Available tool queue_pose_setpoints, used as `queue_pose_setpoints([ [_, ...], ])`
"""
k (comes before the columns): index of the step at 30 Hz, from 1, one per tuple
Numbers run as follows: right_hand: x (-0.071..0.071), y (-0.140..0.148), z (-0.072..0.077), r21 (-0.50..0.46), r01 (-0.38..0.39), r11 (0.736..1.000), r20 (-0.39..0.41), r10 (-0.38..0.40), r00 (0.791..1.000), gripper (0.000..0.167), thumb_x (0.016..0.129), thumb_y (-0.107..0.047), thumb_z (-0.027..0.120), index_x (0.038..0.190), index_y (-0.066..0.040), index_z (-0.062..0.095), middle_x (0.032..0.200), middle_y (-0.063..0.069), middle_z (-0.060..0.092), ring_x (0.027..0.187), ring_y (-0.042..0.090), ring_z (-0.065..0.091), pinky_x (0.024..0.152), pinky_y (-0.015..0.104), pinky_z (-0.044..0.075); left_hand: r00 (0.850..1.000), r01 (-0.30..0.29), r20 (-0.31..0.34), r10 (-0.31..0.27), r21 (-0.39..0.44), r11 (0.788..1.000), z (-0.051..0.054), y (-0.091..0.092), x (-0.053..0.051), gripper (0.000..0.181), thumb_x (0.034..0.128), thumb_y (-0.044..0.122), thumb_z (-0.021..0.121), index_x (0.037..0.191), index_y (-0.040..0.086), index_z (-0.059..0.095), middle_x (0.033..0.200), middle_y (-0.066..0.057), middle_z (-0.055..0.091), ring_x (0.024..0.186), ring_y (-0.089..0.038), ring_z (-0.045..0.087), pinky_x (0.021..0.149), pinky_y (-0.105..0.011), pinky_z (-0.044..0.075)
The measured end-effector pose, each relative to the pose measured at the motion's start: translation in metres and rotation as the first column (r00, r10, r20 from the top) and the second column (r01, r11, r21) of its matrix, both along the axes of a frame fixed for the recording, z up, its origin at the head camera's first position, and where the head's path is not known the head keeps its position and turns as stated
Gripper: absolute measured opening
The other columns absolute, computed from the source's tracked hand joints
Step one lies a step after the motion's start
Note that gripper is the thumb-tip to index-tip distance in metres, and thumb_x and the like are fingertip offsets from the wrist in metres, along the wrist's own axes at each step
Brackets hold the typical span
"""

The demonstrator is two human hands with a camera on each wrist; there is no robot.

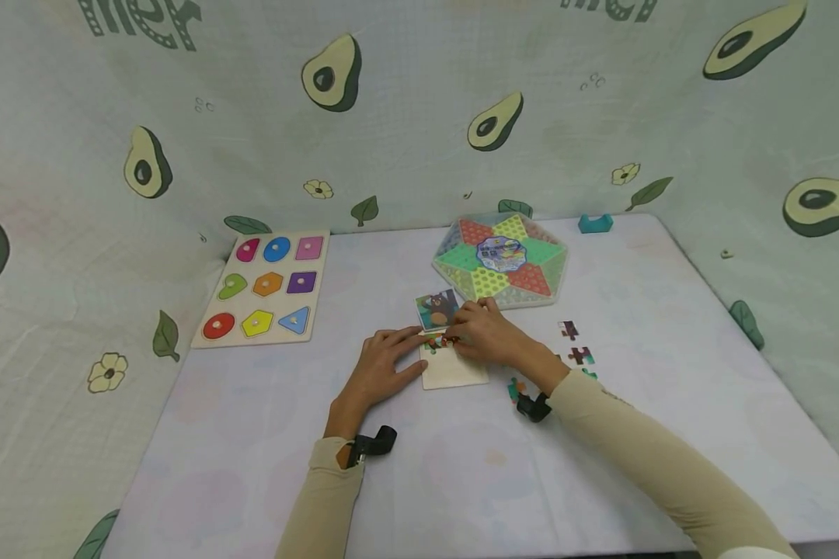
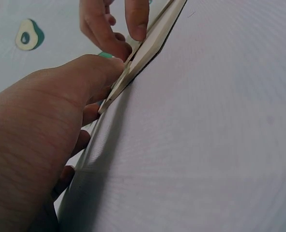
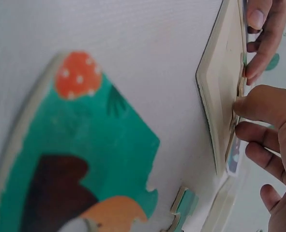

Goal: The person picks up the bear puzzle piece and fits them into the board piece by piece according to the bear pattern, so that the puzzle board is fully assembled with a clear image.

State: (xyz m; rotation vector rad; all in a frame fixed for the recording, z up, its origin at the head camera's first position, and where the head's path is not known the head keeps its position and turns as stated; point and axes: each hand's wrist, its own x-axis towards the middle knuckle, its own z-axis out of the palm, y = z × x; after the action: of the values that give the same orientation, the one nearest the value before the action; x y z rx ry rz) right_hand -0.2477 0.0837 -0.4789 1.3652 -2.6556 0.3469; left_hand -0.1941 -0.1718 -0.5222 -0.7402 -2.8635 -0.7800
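A pale wooden puzzle board (image 1: 454, 375) lies in the middle of the table, with a few picture pieces (image 1: 436, 342) along its far edge. My left hand (image 1: 381, 366) rests at the board's left side, its fingers mostly straight and touching the edge. At the far right part of the board, my right hand (image 1: 488, 334) pinches a small puzzle piece (image 3: 233, 119) between thumb and forefinger; its picture is hidden. Just beyond the board is a bear picture card (image 1: 435, 310), partly covered by the right hand. Near the right wrist lies a loose green puzzle piece (image 3: 118, 130).
More loose puzzle pieces (image 1: 581, 355) are scattered right of the board. Behind the hands lies a hexagonal star-pattern game board (image 1: 461, 258). A shape-knob board (image 1: 287, 305) is at the back left, a teal curved block (image 1: 596, 223) at the back right.
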Motion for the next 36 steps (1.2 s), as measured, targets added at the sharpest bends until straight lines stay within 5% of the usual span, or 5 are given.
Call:
queue_pose_setpoints([
  [19,0.005,-0.002,-0.002,-0.017,0.003,1.000,-0.013,-0.003,1.000,0.013,0.089,-0.015,0.077,0.101,-0.015,0.082,0.108,-0.001,0.069,0.105,0.021,0.056,0.088,0.048,0.037,0.999,0.020,-0.034,-0.018,0.042,0.999,0.005,0.010,0.006,0.050,0.0983,0.044,0.062,0.143,0.023,0.058,0.150,0.002,0.048,0.123,-0.026,0.047,0.097,-0.052,0.035],
  [24,0.009,0.001,0.002,0.015,0.053,0.998,0.060,-0.054,0.997,0.018,0.093,-0.016,0.072,0.109,-0.017,0.079,0.117,0.001,0.069,0.113,0.024,0.056,0.090,0.051,0.036,1.000,-0.002,-0.026,0.001,-0.049,0.999,0.007,0.017,0.011,0.058,0.0990,0.057,0.052,0.149,0.027,0.051,0.149,0.004,0.049,0.127,-0.024,0.044,0.102,-0.051,0.032],
  [30,0.017,0.018,0.014,-0.025,0.175,0.984,0.196,-0.166,0.966,0.021,0.094,-0.015,0.069,0.114,-0.014,0.075,0.123,0.003,0.067,0.120,0.027,0.053,0.098,0.056,0.032,0.999,-0.044,-0.017,0.042,-0.133,0.990,0.004,0.023,0.013,0.060,0.0990,0.064,0.043,0.150,0.032,0.048,0.148,0.006,0.048,0.130,-0.022,0.040,0.102,-0.049,0.030],
  [36,0.023,0.042,0.023,-0.080,0.199,0.977,0.175,-0.182,0.968,0.019,0.094,-0.013,0.069,0.112,-0.011,0.075,0.120,0.006,0.068,0.117,0.029,0.055,0.094,0.055,0.033,0.998,-0.065,-0.020,0.062,-0.163,0.985,0.004,0.028,0.013,0.060,0.0990,0.066,0.040,0.150,0.036,0.047,0.145,0.005,0.048,0.129,-0.024,0.039,0.101,-0.050,0.029],
])
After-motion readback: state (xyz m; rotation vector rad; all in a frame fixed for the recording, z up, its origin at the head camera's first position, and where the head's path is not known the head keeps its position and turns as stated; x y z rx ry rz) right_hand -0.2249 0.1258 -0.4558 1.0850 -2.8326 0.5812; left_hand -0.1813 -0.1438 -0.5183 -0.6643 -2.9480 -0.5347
